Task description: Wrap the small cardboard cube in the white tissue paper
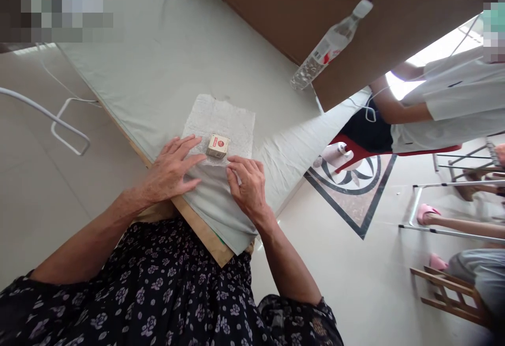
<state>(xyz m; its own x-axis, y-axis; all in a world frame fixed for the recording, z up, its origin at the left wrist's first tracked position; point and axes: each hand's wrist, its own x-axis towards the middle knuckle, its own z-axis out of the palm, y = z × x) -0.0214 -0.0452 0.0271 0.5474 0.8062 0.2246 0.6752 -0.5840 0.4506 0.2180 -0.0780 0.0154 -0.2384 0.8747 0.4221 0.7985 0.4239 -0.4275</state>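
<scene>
A small cream-coloured box (218,146) with red print lies on a thin white textured sheet (232,120); tissue or bubble wrap, I cannot tell which. My left hand (173,170) is open to the left of the box, its fingers spread, the upper fingertips resting on the sheet's left side. Close to the right of the box, my right hand (248,180) has its fingers curled and thumb drawn in, pinching the sheet's near right edge. Neither hand touches the box. The sheet's near corners are partly covered by my hands.
The table (138,46) has a pale cloth over it, with a wooden edge near my body. A brown cardboard box (268,9) stands at the far side, a clear plastic bottle (331,43) against it. To the right sits a person in a white shirt (453,99).
</scene>
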